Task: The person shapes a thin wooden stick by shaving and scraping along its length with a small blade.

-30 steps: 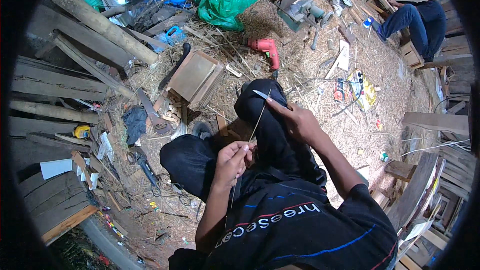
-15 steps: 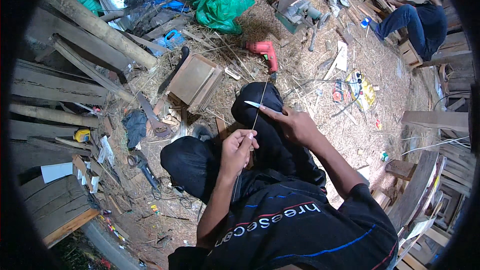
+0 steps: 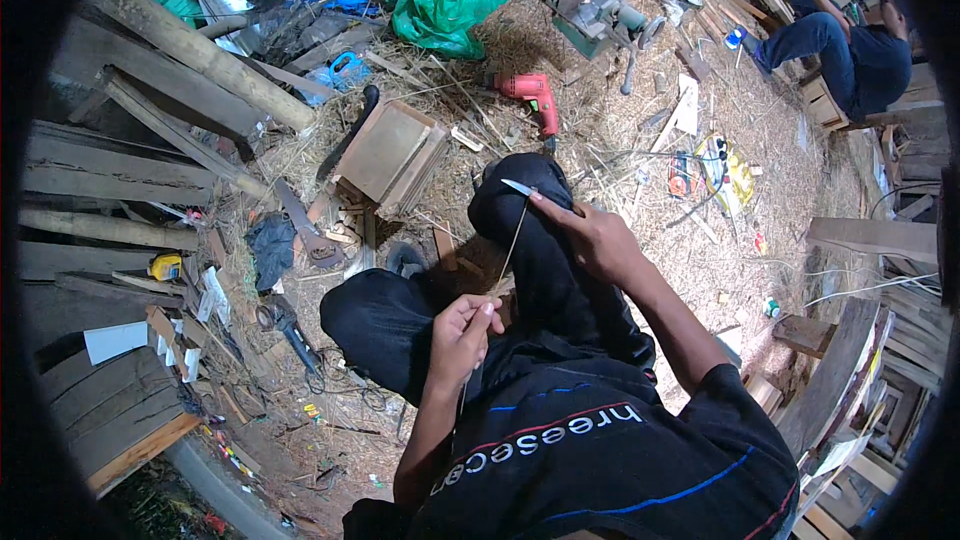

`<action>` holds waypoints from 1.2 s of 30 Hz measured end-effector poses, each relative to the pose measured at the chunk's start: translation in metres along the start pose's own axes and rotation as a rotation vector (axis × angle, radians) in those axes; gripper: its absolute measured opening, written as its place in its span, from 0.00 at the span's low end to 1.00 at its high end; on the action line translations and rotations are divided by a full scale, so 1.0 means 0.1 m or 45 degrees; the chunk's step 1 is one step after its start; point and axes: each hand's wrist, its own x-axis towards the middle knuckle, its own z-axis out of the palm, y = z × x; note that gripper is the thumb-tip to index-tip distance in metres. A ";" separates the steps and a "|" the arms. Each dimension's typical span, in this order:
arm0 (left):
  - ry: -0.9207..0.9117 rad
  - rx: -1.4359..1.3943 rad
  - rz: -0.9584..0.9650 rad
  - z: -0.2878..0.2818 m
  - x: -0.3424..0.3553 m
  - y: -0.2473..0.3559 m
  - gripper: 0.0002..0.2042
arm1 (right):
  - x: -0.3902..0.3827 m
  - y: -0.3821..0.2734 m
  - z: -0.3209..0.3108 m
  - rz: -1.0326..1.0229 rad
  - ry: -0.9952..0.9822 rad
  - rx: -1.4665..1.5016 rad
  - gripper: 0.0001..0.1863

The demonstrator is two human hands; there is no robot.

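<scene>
My left hand [image 3: 463,336] is closed around a thin strip that looks like split bamboo or cane [image 3: 516,245]. The strip runs up from the fingers toward my right knee, and its lower end passes back along my left forearm. In my right hand [image 3: 596,240] is a small knife, its pale blade [image 3: 516,187] pointing up and left. The blade meets the strip's upper part over the knee; the knife's handle is hidden in the fist. Both hands are above my lap, the right one farther forward.
A red power drill [image 3: 530,100] lies ahead of my knees beside a wooden block [image 3: 390,155]. Left of it rest a handsaw [image 3: 308,232] and an angle grinder [image 3: 290,335]. A bench machine [image 3: 600,25] stands ahead. At far right another person [image 3: 850,55] sits. Wood scraps and shavings litter the floor.
My left hand has drawn back toward my body with the strip. The knife has shifted slightly forward, near the strip's far end. The other person has leaned and raised an arm.
</scene>
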 end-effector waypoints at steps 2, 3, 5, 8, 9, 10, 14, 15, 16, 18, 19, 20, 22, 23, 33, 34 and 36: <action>0.007 -0.017 0.011 0.00 0.03 -0.01 0.09 | -0.01 0.00 -0.03 -0.009 0.014 0.016 0.45; 0.011 -0.032 0.023 0.01 0.06 0.00 0.09 | -0.02 0.02 -0.04 -0.011 0.013 0.014 0.45; -0.010 -0.045 0.088 0.08 0.20 0.05 0.09 | -0.02 0.04 -0.05 -0.137 -0.046 0.006 0.45; -0.009 0.018 0.174 0.24 0.43 0.18 0.09 | 0.00 0.04 -0.01 -0.217 -0.067 -0.041 0.45; 0.020 0.093 0.195 0.28 0.48 0.22 0.09 | 0.00 0.03 -0.02 -0.216 -0.063 -0.046 0.45; 0.003 0.102 0.187 0.29 0.51 0.25 0.10 | 0.00 0.03 -0.02 -0.178 -0.093 -0.045 0.45; 0.011 0.187 0.219 0.28 0.48 0.22 0.10 | -0.02 0.02 -0.01 -0.093 -0.076 -0.098 0.45; 0.016 0.194 0.228 0.27 0.46 0.23 0.10 | -0.03 0.01 0.00 -0.089 -0.077 -0.096 0.45; 0.021 0.198 0.239 0.27 0.44 0.23 0.10 | -0.04 0.00 0.01 -0.075 -0.059 -0.124 0.44; 0.013 0.189 0.273 0.27 0.44 0.17 0.10 | -0.05 -0.01 0.02 -0.059 -0.044 -0.151 0.43; 0.006 0.184 0.310 0.26 0.43 0.14 0.10 | -0.05 -0.02 0.02 -0.050 -0.047 -0.161 0.43; 0.007 0.184 0.306 0.26 0.41 0.13 0.10 | -0.05 -0.03 0.02 -0.041 -0.050 -0.171 0.44; 0.018 0.177 0.324 0.24 0.34 0.11 0.10 | -0.05 -0.02 0.02 -0.024 -0.066 -0.158 0.44; 0.018 0.177 0.322 0.24 0.30 0.11 0.10 | -0.04 -0.02 0.02 -0.010 -0.079 -0.148 0.44; 0.059 0.109 0.118 0.08 0.07 -0.02 0.07 | -0.03 0.04 -0.07 -0.054 -0.019 -0.009 0.44; 0.048 0.113 0.143 0.12 0.13 0.03 0.07 | -0.03 0.04 -0.07 -0.059 -0.015 -0.011 0.44; 0.031 0.103 0.215 0.22 0.30 0.12 0.08 | -0.03 0.06 -0.04 -0.199 -0.059 -0.061 0.45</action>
